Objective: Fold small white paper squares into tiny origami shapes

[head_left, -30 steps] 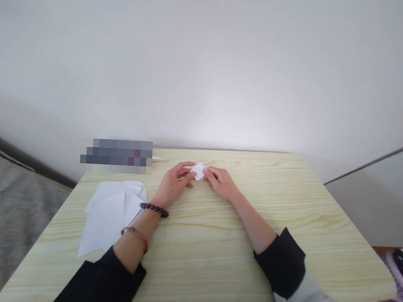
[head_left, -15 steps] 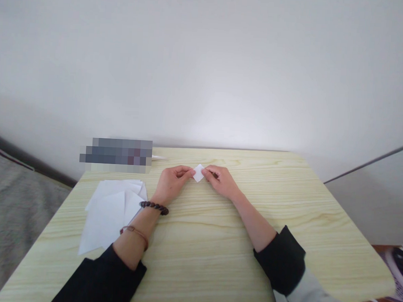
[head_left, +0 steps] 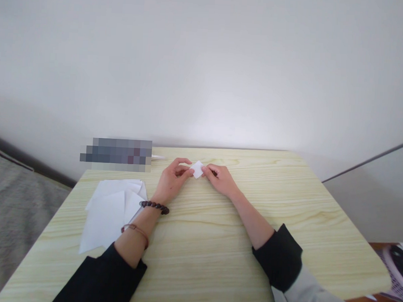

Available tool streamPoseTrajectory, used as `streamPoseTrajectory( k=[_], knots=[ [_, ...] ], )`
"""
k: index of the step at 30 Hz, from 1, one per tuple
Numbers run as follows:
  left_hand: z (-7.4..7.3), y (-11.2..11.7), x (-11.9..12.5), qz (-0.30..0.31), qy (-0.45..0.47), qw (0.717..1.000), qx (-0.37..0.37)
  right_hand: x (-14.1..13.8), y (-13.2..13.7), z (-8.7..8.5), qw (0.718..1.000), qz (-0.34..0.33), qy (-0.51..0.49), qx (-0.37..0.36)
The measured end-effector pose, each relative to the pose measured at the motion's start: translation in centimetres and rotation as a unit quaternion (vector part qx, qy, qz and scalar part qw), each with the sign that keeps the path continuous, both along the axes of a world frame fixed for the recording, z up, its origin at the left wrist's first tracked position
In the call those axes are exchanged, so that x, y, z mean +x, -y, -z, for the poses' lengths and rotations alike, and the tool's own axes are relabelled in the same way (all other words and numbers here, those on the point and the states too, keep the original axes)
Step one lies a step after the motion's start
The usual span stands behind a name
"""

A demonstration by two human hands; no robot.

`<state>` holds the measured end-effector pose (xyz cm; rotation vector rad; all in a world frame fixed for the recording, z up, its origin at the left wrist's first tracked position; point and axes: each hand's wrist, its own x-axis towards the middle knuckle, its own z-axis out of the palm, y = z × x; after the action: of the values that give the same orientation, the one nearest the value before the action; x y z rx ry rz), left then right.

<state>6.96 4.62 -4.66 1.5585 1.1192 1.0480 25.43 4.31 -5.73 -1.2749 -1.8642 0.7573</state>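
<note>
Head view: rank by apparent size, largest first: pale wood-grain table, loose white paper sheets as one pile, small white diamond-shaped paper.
1. pale wood-grain table
2. loose white paper sheets, partly covered
3. small white diamond-shaped paper, clearly smallest

soft brightness across my feed, pale glow on the wall (head_left: 245, 90), dimmer corners, pixelated patch (head_left: 116, 153) left of centre
</note>
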Motion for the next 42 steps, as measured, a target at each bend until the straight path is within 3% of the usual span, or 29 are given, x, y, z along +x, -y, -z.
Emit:
streamPoseTrajectory(
  k=[7,12,22,35,42],
  knots=[
    [0.0,-0.1,-0.4,0.013,-0.086,0.996,0.030,0.1,0.1,-0.2,0.999,-0.017,-0.025,-0.020],
    [0.1,-0.1,-0.4,0.005,-0.092,0.995,0.035,0.0,0.1,-0.1,1.000,-0.016,0.006,-0.006],
    [-0.2,0.0,-0.3,-0.013,-0.148,0.987,0.056,-0.1,0.0,0.1,0.999,0.001,-0.036,0.026],
    [0.7,-0.3,-0.4,-0.021,-0.209,0.958,0.193,-0.1,-0.2,0.6,0.998,-0.012,-0.044,0.033],
    [1.5,-0.8,-0.9,-0.017,-0.237,0.933,0.271,-0.2,-0.1,0.7,0.991,-0.007,0.031,0.128]
  ],
)
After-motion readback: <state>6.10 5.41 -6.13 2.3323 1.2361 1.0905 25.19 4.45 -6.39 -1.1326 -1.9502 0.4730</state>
